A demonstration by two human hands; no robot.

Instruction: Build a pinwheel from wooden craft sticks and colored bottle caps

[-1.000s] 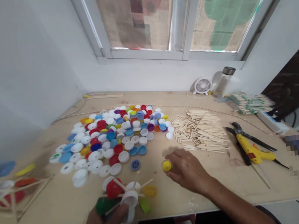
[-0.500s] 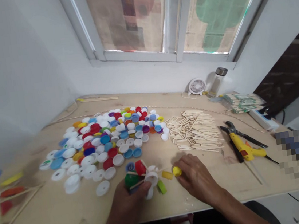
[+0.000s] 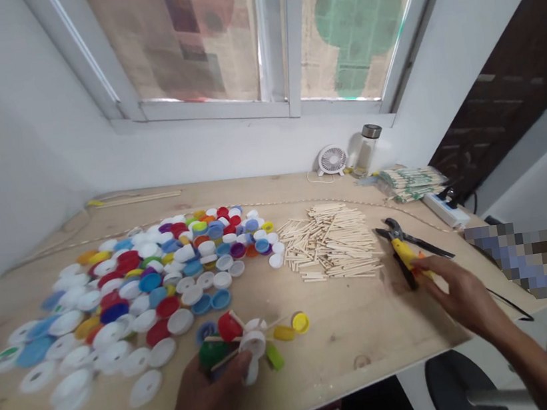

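My left hand (image 3: 221,386) grips a bottle-cap-and-stick assembly (image 3: 252,343) at the table's front. Red, green and white caps show in it, with thin wooden sticks poking out between them. Right of it are a yellow cap (image 3: 300,323), a darker yellow cap (image 3: 284,332) and a lime green cap (image 3: 275,357); whether those two join the assembly I cannot tell. On the right, my right hand (image 3: 450,289) has its fingers closed around the handle of a yellow hot glue gun (image 3: 401,249), which lies on the table. Black-handled pliers (image 3: 422,244) lie just behind the gun.
Many loose bottle caps (image 3: 138,287) spread over the table's left side. A pile of short wooden sticks (image 3: 338,240) lies mid-table. Toward the back stand a small white fan (image 3: 332,159) and a glass bottle (image 3: 367,151), near packaged sticks (image 3: 414,181) and a power strip (image 3: 446,210).
My right hand has let go of the yellow cap beside the assembly and moved right onto the glue gun. My left hand still holds the assembly. The view has turned right.
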